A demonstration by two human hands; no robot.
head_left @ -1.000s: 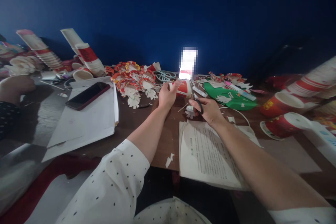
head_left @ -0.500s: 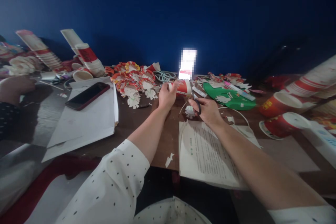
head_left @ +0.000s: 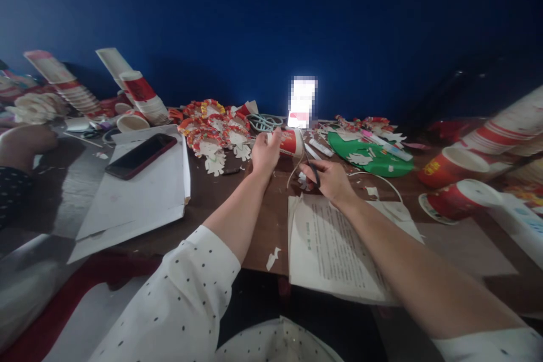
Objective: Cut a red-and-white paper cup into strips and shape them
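A red and white paper cup [head_left: 292, 142] lies sideways in my left hand [head_left: 266, 154], its fingers wrapped round one end. My right hand [head_left: 331, 180] grips dark-handled scissors [head_left: 313, 168]. Their blades point up at the cup's right end; whether they touch the paper I cannot tell. A thin pale strip [head_left: 293, 174] curves down below the cup. Under the scissors, a white cut-paper piece [head_left: 302, 182] is partly hidden by my right hand.
Printed sheets [head_left: 326, 249] lie by the table's front edge. A phone [head_left: 141, 156] rests on white paper at left. Decorated red rings [head_left: 212, 124], a green sheet [head_left: 369, 154], stacked cups [head_left: 146, 96] and a lit screen [head_left: 302, 103] stand farther back. Another person's hand [head_left: 27, 144] is at far left.
My left hand and the cup have shifted slightly left. The scissors have tilted, and my right hand has moved a little left with them.
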